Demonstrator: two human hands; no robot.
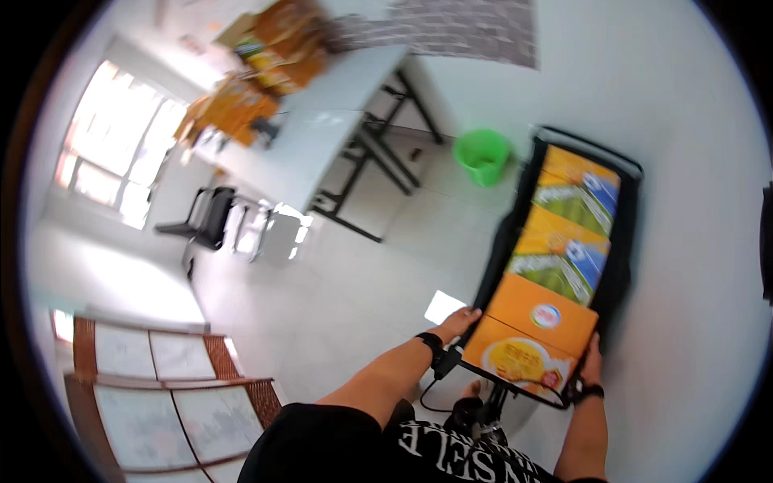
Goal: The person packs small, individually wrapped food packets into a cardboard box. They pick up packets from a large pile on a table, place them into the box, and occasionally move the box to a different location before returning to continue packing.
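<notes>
My left hand (pixel 460 324) is at the left side of an orange cardboard box (pixel 540 302), its thumb by the top edge. On the opposite side, my right hand (pixel 592 362) presses against the same box; most of its fingers are hidden. The box is at the near end of a black folding wagon (pixel 507 235). Beyond it, two yellow, green and blue printed cartons (pixel 561 253) (pixel 580 184) lie in a row in the wagon. The wagon's near frame bar and handle parts (pixel 496 401) show just in front of my body.
A green plastic bin (pixel 482 156) stands on the floor beyond the wagon, close to the white wall (pixel 682 241). Left of it is a white table (pixel 326 133) with black folding legs, bearing opened cartons (pixel 290 48). A black chair (pixel 211 217) and a folding screen (pixel 169 416) are farther left.
</notes>
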